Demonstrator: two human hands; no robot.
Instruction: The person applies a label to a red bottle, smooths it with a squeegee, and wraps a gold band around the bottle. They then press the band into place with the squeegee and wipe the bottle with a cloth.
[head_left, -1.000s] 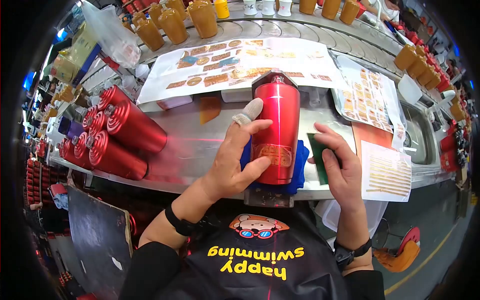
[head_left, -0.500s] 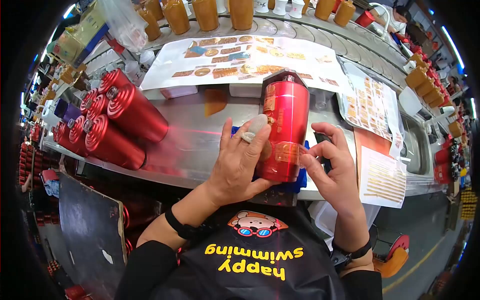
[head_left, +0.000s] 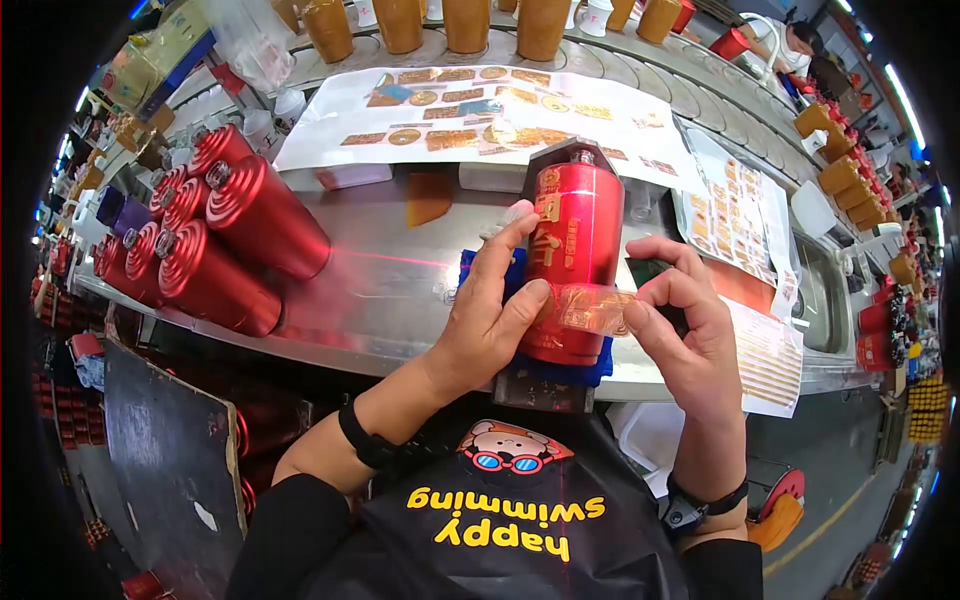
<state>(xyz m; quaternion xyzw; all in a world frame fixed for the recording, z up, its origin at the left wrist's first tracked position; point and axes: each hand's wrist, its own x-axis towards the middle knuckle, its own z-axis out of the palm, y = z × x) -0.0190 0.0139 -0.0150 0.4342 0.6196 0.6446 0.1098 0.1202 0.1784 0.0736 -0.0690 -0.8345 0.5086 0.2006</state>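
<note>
A glossy red bottle (head_left: 592,222) with gold lettering lies in a dark cradle (head_left: 545,390), its capped neck pointing away from me. My left hand (head_left: 480,325) steadies its left side, thumb pressed on the surface and fingers along the flank. My right hand (head_left: 690,325) pinches the right end of a clear film (head_left: 597,308) with gold print. That film stretches taut from the lower part of the bottle, its right end lifted off. Beneath the bottle is a blue cloth (head_left: 597,372).
Several red bottles (head_left: 268,225) lie stacked at the left. Behind the cradle are white sheets of gold stickers (head_left: 350,120), with more sticker sheets (head_left: 735,205) at the right. Brown bottles (head_left: 467,25) line the conveyor (head_left: 600,60). A sink (head_left: 825,300) is far right, and a co-worker (head_left: 785,45) sits beyond.
My right hand has drawn the film's end away from the bottle to the right. My left thumb has shifted up onto the bottle beside the film.
</note>
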